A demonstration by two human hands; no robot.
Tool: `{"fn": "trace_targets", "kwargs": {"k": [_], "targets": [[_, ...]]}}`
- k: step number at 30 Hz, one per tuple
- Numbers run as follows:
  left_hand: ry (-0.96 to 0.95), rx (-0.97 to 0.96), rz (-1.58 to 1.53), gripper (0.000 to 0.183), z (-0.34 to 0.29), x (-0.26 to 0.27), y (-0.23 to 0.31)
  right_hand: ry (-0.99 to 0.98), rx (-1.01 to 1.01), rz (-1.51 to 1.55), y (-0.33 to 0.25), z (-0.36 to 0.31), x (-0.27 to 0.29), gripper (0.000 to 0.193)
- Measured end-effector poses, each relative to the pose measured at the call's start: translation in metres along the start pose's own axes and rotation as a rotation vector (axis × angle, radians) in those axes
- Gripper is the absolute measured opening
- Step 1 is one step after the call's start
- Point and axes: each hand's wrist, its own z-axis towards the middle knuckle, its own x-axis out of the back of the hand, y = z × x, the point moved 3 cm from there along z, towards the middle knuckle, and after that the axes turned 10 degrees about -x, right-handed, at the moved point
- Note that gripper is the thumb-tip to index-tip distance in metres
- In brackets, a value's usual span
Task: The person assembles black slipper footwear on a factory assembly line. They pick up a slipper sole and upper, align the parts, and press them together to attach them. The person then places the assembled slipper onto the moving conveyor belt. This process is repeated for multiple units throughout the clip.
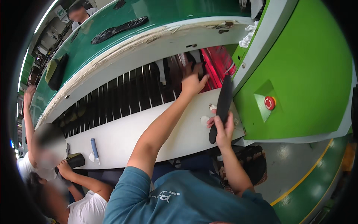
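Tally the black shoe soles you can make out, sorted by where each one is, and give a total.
Held in the right hand: 1 black sole
Lying on the upper green belt: 1 long black sole
Under the left hand at the slatted conveyor: cannot tell what it touches, 0 counted
Total: 2

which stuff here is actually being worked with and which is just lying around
In use:
- flat black shoe sole, gripped by the right hand
- black slatted conveyor, which the left hand reaches over

Lying about:
- blue-handled brush on the white ledge
- long black sole on the green belt
- red emergency button
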Motion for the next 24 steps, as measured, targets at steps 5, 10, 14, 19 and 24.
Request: {"fn": "trace_targets", "kwargs": {"k": [5,10,14,19,24], "targets": [[-0.368,0.088,0.141,0.071,0.029,-0.040,-0.005,-0.030,0.020,-0.075,-0.001,0.001,0.000,0.047],[-0.109,0.091,-0.157,0.046,0.042,-0.015,-0.040,-0.045,0.017,-0.056,-0.001,0.004,-0.002,0.046],[-0.010,0.230,-0.673,0.039,0.015,0.044,-0.053,-0.045,0.024,-0.048,0.002,0.005,0.000,0.046],[-0.049,0.006,-0.465,0.034,-0.079,0.172,-0.005,-0.033,0.021,-0.064,-0.002,0.001,-0.004,0.044],[-0.065,-0.047,-0.153,0.068,-0.149,0.254,0.042,-0.054,0.046,-0.125,-0.002,-0.001,-0.007,0.041]]}}
